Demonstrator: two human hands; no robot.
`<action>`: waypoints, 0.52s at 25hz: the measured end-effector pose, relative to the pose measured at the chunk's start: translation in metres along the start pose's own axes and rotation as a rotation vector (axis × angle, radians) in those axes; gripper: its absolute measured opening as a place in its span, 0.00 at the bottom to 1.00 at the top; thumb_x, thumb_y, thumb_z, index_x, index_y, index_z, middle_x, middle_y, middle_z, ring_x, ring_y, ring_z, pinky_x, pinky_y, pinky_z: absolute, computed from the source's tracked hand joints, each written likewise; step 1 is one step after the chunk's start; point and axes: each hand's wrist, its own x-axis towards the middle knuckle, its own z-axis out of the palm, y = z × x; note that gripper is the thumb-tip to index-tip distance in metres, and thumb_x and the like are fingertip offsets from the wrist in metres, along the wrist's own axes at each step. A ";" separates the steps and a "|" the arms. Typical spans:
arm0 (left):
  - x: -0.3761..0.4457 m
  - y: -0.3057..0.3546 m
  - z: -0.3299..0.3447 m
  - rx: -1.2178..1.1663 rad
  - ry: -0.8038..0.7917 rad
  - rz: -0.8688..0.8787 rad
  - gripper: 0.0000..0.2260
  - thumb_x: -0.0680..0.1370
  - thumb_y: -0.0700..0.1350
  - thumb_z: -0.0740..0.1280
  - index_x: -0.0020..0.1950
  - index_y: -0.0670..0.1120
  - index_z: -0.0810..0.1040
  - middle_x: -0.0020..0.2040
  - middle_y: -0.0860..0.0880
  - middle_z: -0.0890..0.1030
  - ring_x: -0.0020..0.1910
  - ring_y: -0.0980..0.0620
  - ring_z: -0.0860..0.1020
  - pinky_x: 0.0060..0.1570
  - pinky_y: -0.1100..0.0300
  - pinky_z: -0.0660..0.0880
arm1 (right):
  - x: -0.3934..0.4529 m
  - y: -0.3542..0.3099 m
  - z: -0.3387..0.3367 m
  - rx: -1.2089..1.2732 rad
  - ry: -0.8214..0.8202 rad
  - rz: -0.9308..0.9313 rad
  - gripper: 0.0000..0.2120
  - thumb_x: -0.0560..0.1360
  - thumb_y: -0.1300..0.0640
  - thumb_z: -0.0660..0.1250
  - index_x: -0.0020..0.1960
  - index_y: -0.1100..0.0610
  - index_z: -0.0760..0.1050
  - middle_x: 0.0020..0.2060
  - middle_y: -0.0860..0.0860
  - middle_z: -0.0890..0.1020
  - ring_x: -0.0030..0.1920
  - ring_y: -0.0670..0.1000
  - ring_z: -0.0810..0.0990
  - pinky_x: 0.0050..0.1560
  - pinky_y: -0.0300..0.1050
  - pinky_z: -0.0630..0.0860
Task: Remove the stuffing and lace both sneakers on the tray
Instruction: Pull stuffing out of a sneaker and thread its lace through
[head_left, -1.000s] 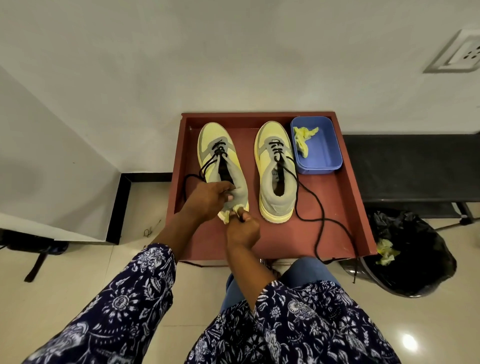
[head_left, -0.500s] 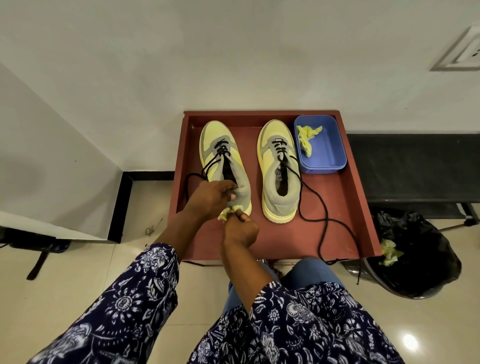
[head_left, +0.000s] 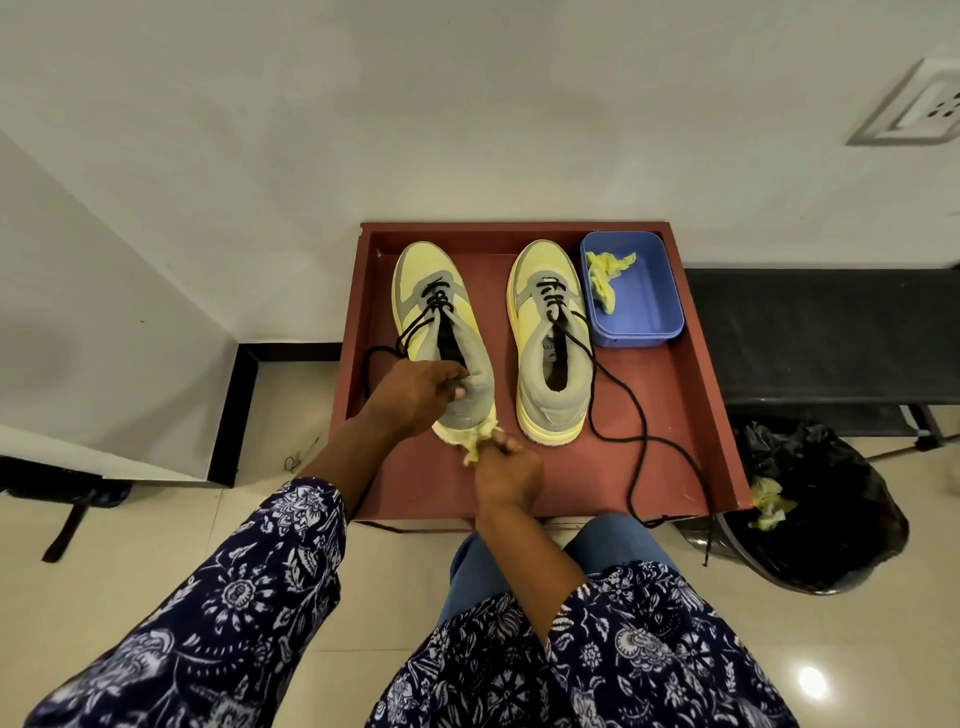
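Now left hand (head_left: 421, 387) grips the heel collar of the left sneaker (head_left: 441, 332) on the tray (head_left: 691, 415); right hand (head_left: 506, 475) pinches a yellow paper wad (head_left: 480, 441) at the heel.

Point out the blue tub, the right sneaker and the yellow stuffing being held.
blue tub (head_left: 652, 291): head view, bare floor of the tub.
right sneaker (head_left: 543, 262): head view, yellow toe cap.
yellow stuffing (head_left: 477, 441): head view, crumpled wad above the right hand.

Bright even light, floor (head_left: 810, 680) glare, wide-angle distortion
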 end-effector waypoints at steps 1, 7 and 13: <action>-0.001 0.000 0.000 -0.001 0.001 -0.004 0.11 0.77 0.40 0.64 0.58 0.40 0.78 0.52 0.41 0.82 0.50 0.43 0.80 0.50 0.54 0.75 | 0.002 -0.001 -0.002 0.022 0.037 -0.032 0.10 0.73 0.63 0.67 0.54 0.61 0.79 0.48 0.54 0.83 0.44 0.50 0.79 0.47 0.42 0.74; -0.002 0.000 0.000 0.014 0.002 0.003 0.12 0.77 0.39 0.63 0.59 0.40 0.78 0.53 0.41 0.82 0.50 0.43 0.79 0.48 0.56 0.73 | 0.006 -0.010 0.009 -0.373 -0.150 -0.401 0.21 0.72 0.60 0.68 0.64 0.59 0.71 0.59 0.57 0.74 0.58 0.57 0.74 0.57 0.43 0.70; 0.002 -0.002 0.000 0.025 -0.063 0.027 0.11 0.78 0.39 0.62 0.58 0.40 0.78 0.51 0.42 0.83 0.47 0.44 0.79 0.43 0.58 0.71 | 0.015 -0.005 0.003 -0.540 -0.084 -0.698 0.16 0.72 0.69 0.65 0.60 0.66 0.76 0.53 0.63 0.77 0.53 0.59 0.77 0.56 0.42 0.71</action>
